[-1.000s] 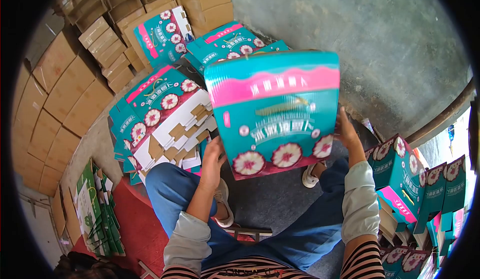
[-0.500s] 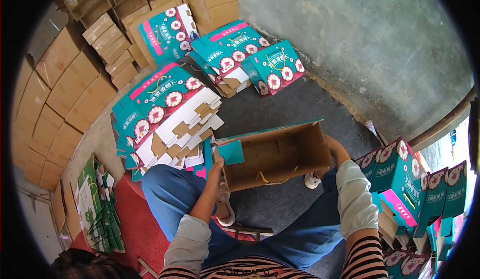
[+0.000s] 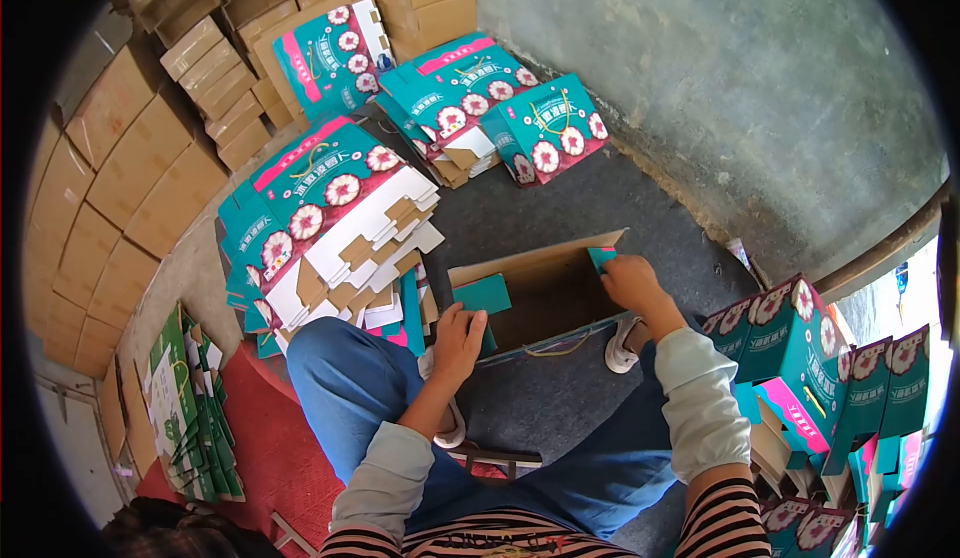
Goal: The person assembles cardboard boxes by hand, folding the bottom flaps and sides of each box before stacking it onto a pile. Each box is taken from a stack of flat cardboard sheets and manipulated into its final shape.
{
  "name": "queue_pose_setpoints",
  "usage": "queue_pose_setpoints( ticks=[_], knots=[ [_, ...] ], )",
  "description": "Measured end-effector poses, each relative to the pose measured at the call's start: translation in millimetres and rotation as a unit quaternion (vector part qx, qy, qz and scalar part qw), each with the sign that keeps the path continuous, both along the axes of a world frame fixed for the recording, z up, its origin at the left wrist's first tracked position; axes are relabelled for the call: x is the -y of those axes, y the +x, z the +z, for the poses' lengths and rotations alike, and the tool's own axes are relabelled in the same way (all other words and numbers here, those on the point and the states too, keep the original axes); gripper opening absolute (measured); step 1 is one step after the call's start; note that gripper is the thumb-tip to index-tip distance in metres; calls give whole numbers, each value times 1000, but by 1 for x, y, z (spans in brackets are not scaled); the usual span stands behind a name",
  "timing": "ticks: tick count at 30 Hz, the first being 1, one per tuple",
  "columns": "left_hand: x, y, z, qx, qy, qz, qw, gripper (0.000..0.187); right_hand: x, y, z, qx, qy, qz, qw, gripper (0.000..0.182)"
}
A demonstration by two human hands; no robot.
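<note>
An open-topped cardboard gift box [image 3: 555, 330] stands between my feet, brown inside with a thin cord handle along its near edge. My left hand [image 3: 460, 341] is at the box's left end, fingers closed over the edge beside a teal flap [image 3: 483, 295] that leans inward. At the right end, my right hand [image 3: 632, 283] grips the rim, with a small teal flap [image 3: 602, 257] by its fingers. The inside bottom is in shadow.
Flattened teal cartons [image 3: 330, 193] lie stacked at the left, more [image 3: 455, 88] behind them. Folded teal boxes [image 3: 795, 368] crowd the right side. Green flat cartons [image 3: 190, 408] rest on the red mat [image 3: 275, 448]. Brown boxes [image 3: 150, 178] line the left wall.
The box has gone lower, toward the floor, and its opening faces more upward. My right hand has moved up onto the right rim, and my left hand now lies over the left edge.
</note>
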State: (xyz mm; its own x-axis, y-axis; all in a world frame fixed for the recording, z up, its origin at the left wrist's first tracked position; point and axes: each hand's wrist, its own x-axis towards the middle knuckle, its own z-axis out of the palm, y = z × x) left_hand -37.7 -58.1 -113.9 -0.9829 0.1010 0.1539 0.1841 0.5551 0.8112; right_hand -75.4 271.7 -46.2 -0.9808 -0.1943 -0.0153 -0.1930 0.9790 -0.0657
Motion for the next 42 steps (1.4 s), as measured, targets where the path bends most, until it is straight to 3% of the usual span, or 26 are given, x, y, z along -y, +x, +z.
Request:
queue_pose_setpoints(
  ticks=[2, 5, 8, 14, 15, 17, 20, 25, 29, 31, 35, 42],
  knots=[
    [0, -1, 3, 33, -26, -19, 999, 62, 11, -5, -12, 25, 172, 94, 980, 22],
    [1, -2, 24, 98, -44, -40, 993, 75, 28, -7, -27, -9, 178, 135, 975, 22],
    [0, -3, 37, 132, -75, -53, 987, 82, 31, -4, -23, 96, -19, -58, 994, 29],
    [3, -15, 60, 165, -128, -95, 973, 82, -37, -35, -80, 120, -245, -68, 960, 55],
    [3, -15, 61, 158, -133, -99, 973, 82, -32, -35, -68, 156, -332, -152, 918, 62],
    [2, -14, 58, 139, -133, -101, 976, 82, -14, -27, -19, 217, -487, -315, 785, 83],
    [5, -8, 42, 121, -115, -88, 982, 83, -7, -27, 4, 189, -534, -345, 748, 96],
    [12, -11, 33, 149, -67, -82, 983, 83, -17, -47, -7, 190, -542, -373, 729, 85],
    [15, -8, 24, 143, -8, -63, 988, 66, -35, -47, -24, 212, -570, -355, 710, 80],
    [15, -4, 28, 155, 55, -48, 985, 55, -41, -42, -24, 220, -513, -309, 770, 75],
    [20, 4, 17, 41, 24, 10, 999, 37, -54, -43, -41, 180, -300, -139, 927, 70],
    [18, 6, 48, 58, 27, -14, 998, 32, -19, -31, -19, 142, -75, -123, 979, 82]
  ],
)
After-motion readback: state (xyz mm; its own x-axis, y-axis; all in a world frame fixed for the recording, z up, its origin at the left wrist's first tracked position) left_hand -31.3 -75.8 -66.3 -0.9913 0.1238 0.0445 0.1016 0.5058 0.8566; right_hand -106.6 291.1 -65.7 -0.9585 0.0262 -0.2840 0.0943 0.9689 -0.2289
